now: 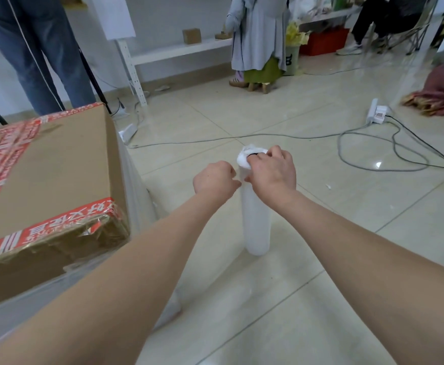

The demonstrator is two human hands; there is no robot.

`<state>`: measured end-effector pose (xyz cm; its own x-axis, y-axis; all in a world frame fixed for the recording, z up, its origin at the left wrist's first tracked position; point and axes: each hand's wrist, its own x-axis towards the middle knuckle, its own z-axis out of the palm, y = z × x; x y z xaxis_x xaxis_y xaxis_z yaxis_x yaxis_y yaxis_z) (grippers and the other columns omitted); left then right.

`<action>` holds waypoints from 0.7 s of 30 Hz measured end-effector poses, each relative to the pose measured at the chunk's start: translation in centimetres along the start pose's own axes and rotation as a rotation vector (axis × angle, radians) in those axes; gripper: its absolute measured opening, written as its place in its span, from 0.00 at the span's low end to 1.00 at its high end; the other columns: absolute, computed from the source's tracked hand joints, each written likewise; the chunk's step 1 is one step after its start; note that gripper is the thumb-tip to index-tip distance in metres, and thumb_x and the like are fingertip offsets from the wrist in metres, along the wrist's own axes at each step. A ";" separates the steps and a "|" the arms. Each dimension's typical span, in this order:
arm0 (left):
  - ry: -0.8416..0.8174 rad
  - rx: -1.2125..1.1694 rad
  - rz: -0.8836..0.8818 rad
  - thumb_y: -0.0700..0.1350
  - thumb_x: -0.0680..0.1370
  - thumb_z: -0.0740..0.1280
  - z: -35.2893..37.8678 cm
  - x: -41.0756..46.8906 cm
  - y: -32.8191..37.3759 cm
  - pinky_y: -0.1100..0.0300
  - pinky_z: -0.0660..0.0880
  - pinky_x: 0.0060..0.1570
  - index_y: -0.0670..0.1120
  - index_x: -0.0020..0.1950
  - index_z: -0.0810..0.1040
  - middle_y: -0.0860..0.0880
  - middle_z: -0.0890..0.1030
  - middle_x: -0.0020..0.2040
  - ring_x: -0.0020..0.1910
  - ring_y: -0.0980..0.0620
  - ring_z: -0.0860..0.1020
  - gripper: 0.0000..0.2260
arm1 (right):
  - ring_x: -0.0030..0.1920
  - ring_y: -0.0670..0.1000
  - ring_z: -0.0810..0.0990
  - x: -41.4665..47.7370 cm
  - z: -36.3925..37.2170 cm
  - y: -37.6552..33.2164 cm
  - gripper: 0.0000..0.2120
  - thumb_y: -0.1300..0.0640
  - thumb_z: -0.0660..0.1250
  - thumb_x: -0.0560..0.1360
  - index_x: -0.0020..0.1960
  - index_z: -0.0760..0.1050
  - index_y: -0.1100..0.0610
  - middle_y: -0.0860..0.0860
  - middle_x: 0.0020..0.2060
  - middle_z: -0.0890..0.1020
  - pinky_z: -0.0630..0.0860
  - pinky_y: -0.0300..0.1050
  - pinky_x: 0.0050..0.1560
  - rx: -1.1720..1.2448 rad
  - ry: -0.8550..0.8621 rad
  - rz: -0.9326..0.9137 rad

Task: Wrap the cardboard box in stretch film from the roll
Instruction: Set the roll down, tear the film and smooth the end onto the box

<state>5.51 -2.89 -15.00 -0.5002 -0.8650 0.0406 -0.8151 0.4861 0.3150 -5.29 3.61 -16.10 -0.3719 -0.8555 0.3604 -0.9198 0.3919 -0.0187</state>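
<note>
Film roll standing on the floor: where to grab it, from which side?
Probably the upper end of the stretch film roll, coming from above and its right. It stands upright, tall and slim, so a hand can wrap round it; the right hand curls over its top now. The cardboard box stands to its left.

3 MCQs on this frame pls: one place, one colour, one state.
1. Where is the roll relative to the cardboard box?
A) on top of it
B) on the floor to its right
C) inside it
2. Colour of the tape on the box?
A) red
B) blue
C) green
3. The roll is:
A) lying flat
B) lifted off the floor
C) standing upright
Answers: 1 B: it stands right of the box; 2 A: red strips cross the top; 3 C: base on the floor, axis vertical.
</note>
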 end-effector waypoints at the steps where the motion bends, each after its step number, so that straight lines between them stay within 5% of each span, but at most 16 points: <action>1: 0.034 0.001 -0.011 0.49 0.75 0.66 0.0 -0.1 0.0 0.61 0.68 0.39 0.52 0.48 0.79 0.52 0.80 0.46 0.44 0.49 0.78 0.05 | 0.61 0.55 0.65 0.1 -0.3 -0.1 0.11 0.50 0.62 0.78 0.58 0.72 0.51 0.48 0.55 0.79 0.62 0.46 0.58 0.000 -0.004 -0.004; 4: 0.107 0.011 -0.018 0.44 0.76 0.63 -0.1 -0.2 0.1 0.61 0.66 0.36 0.52 0.40 0.77 0.51 0.80 0.43 0.40 0.47 0.76 0.06 | 0.60 0.54 0.65 0.3 -1.3 0.0 0.08 0.49 0.64 0.76 0.52 0.76 0.52 0.50 0.49 0.80 0.64 0.45 0.56 0.004 -0.037 -0.008; 9: 0.130 0.007 -0.005 0.40 0.76 0.60 -0.7 -0.5 0.5 0.60 0.68 0.39 0.51 0.45 0.78 0.49 0.81 0.49 0.48 0.45 0.79 0.09 | 0.58 0.53 0.65 -1.0 -2.9 1.9 0.07 0.49 0.65 0.75 0.50 0.76 0.50 0.49 0.37 0.69 0.64 0.45 0.56 -0.045 -0.086 0.028; 14: 0.130 0.031 -0.003 0.39 0.76 0.60 -0.5 -1.2 1.3 0.60 0.68 0.41 0.50 0.49 0.79 0.48 0.81 0.51 0.49 0.44 0.79 0.10 | 0.59 0.52 0.65 -2.5 -4.0 3.2 0.08 0.48 0.65 0.75 0.51 0.74 0.51 0.51 0.45 0.79 0.63 0.46 0.54 -0.121 -0.132 -0.020; 21: 0.150 0.082 0.016 0.41 0.77 0.59 -0.1 -1.9 1.9 0.60 0.68 0.42 0.50 0.54 0.79 0.48 0.80 0.53 0.52 0.44 0.79 0.11 | 0.60 0.53 0.66 -2.9 -5.0 4.6 0.10 0.45 0.66 0.74 0.51 0.73 0.49 0.49 0.42 0.75 0.64 0.45 0.52 -0.035 -0.191 0.028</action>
<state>4.91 -0.32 -14.42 -0.4688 -0.8631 0.1878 -0.8318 0.5029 0.2351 -7.81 9.54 -12.54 -0.4170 -0.8915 0.1768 -0.9052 0.4249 0.0077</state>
